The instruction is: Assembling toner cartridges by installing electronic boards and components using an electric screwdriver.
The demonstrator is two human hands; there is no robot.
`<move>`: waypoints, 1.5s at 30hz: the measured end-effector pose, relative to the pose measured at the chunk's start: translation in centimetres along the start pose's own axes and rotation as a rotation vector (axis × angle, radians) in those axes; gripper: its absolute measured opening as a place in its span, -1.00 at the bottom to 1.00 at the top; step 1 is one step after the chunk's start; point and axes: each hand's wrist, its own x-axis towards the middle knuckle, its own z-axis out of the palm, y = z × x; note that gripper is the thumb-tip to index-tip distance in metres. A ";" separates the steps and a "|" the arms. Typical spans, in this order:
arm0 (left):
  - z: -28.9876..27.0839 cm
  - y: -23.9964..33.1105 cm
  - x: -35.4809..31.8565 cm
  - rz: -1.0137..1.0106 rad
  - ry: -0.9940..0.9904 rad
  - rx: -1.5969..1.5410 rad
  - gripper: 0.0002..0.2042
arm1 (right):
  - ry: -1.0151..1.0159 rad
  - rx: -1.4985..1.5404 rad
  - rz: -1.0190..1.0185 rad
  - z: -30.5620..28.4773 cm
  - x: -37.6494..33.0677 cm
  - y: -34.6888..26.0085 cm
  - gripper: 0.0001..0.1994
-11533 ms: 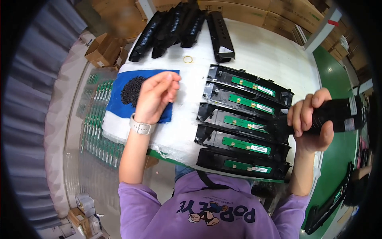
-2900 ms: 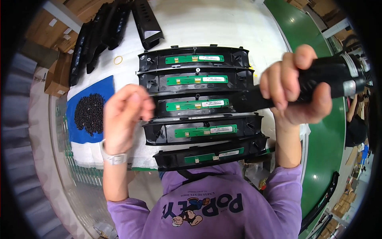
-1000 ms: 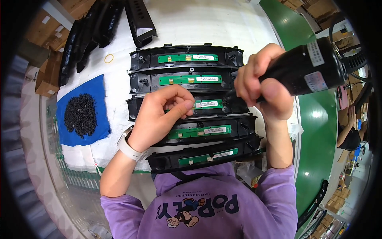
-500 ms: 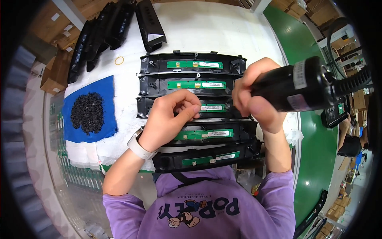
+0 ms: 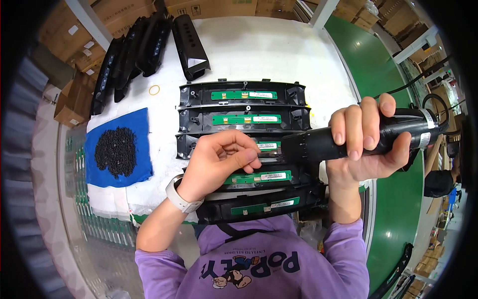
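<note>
My right hand is wrapped round a black electric screwdriver, held nearly level with its tip pointing left. The bit reaches the fingertips of my left hand, which are pinched together; what they hold, if anything, is too small to make out. Both hands are over a column of several long black plastic housings, each with a narrow green circuit board inside. The third and fourth housings are partly hidden by my left hand and the screwdriver. To the left, a heap of tiny black screws lies on a blue cloth.
More black housings lean together at the table's far left, beside a single one. A yellow rubber band lies on the white table cover. Cardboard boxes stand behind; a green surface runs along the right.
The screwdriver has swung from a steep hold to nearly level, its bit now at my left fingertips. My right hand has turned palm up under it. The view has shifted slightly.
</note>
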 end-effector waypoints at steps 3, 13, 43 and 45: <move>0.1 -0.2 -0.1 -0.017 -0.003 -0.001 -0.92 | 0.006 0.000 -0.011 0.0 -0.2 0.1 -0.64; -0.2 0.1 0.1 0.015 -0.020 0.017 -0.91 | -0.036 0.025 0.015 0.0 -0.2 0.0 -0.64; -1.5 0.1 -2.4 0.427 -0.392 1.336 -0.63 | -0.061 -0.348 0.484 0.9 -1.7 1.4 -0.53; -1.5 0.0 -2.3 0.416 -0.414 1.365 -0.63 | -0.042 -0.343 0.486 1.0 -1.9 1.7 -0.53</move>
